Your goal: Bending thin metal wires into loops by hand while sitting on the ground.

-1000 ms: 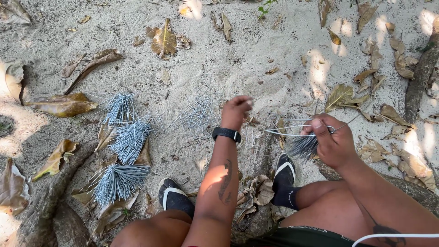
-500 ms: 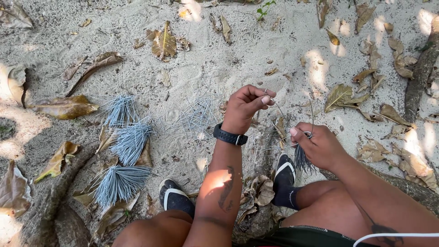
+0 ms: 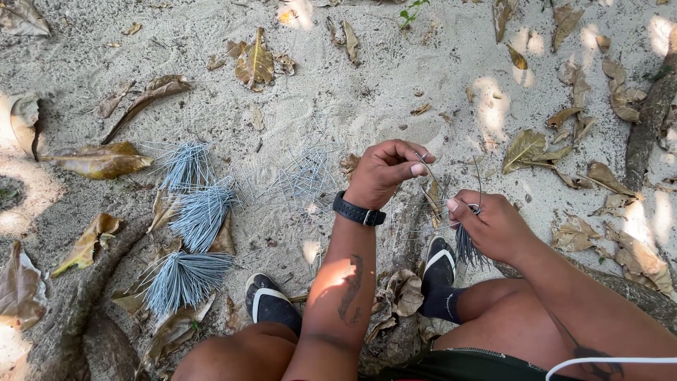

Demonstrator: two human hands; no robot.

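Head view: person seated on sandy ground (image 3: 338, 106), both feet in black sandals. Right hand (image 3: 493, 226) clenched around a small bundle of thin grey sticks (image 3: 467, 248), whose ends fan out below the fist, just above the right sandal (image 3: 441, 257). Left hand (image 3: 384, 169), black watch (image 3: 358, 212) on the wrist, held just beside the right hand with fingers curled, thumb and forefinger pinching a single thin strand (image 3: 427, 169) that arcs toward the right hand (too fine to trace its whole run). On the sand left of the left arm: a loose scatter of grey sticks (image 3: 303, 176), then three tied fan-shaped bundles (image 3: 194, 212) in a rough column. Dry leaves (image 3: 254, 63) lie all round; tree roots (image 3: 652, 113) at right edge.
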